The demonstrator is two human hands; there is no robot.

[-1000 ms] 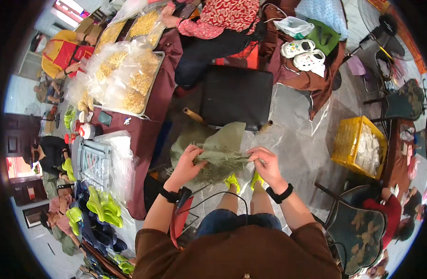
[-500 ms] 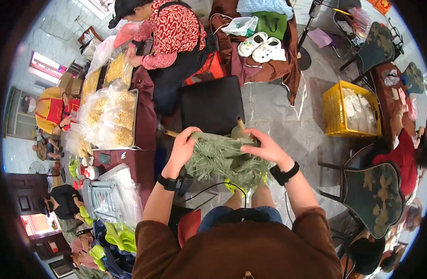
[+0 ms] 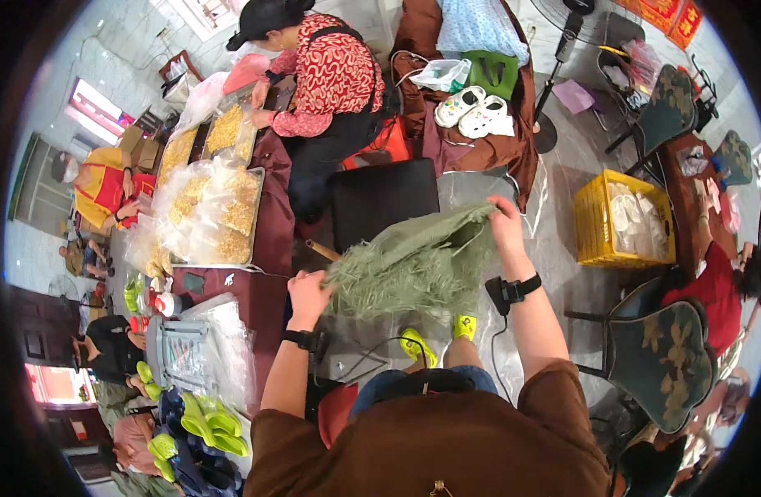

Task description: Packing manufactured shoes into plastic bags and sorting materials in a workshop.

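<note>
Stretched in front of me is a frayed green woven sack (image 3: 409, 269), its mouth edge ragged with loose strands. My left hand (image 3: 310, 295) is closed on its left corner. Higher up on the other side, my right hand (image 3: 507, 230) pinches the right end of the rim, and a dark gap shows in the cloth beside it. A pale wooden stick end (image 3: 322, 250) shows just above the left side of the sack; where the rest of it goes is hidden.
A black stool (image 3: 385, 203) stands beyond the sack. To the left, a cloth-covered table (image 3: 269, 178) bears bags of yellow pieces (image 3: 231, 211), with a co-worker (image 3: 335, 74) at its far end. A yellow crate (image 3: 592, 219) and a chair (image 3: 658, 356) are on the right.
Both hands have moved apart, my right hand up and to the right, my left hand down and left. The bunched sack is now spread out between them.
</note>
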